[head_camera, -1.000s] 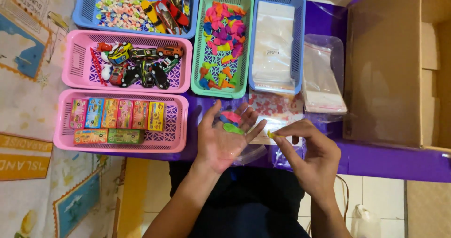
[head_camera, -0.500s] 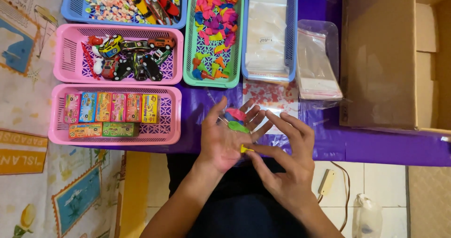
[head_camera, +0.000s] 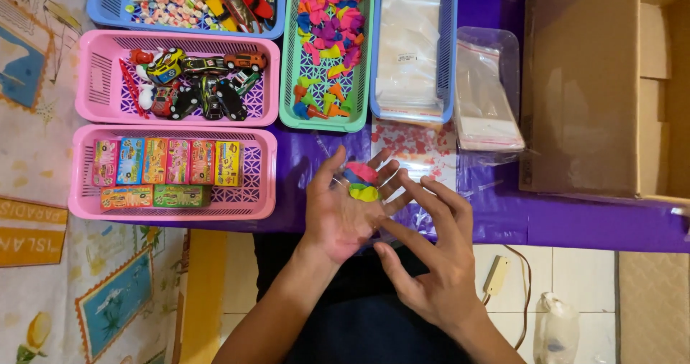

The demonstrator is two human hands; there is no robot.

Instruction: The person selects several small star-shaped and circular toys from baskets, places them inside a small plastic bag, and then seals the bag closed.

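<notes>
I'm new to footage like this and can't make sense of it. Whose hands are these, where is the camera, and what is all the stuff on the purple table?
The one view comes from a camera on a person's head, looking down at their own bare hands. The left hand lies palm up with a few small colourful balloons on its fingers. The right hand is open beside it, fingertips at the left palm, holding nothing visible. On the purple table stand a pink basket of small boxes, a pink basket of toy cars, a green basket of balloons, a blue basket of clear bags, and a blue basket of sweets. A cardboard box sits to the right.
</notes>
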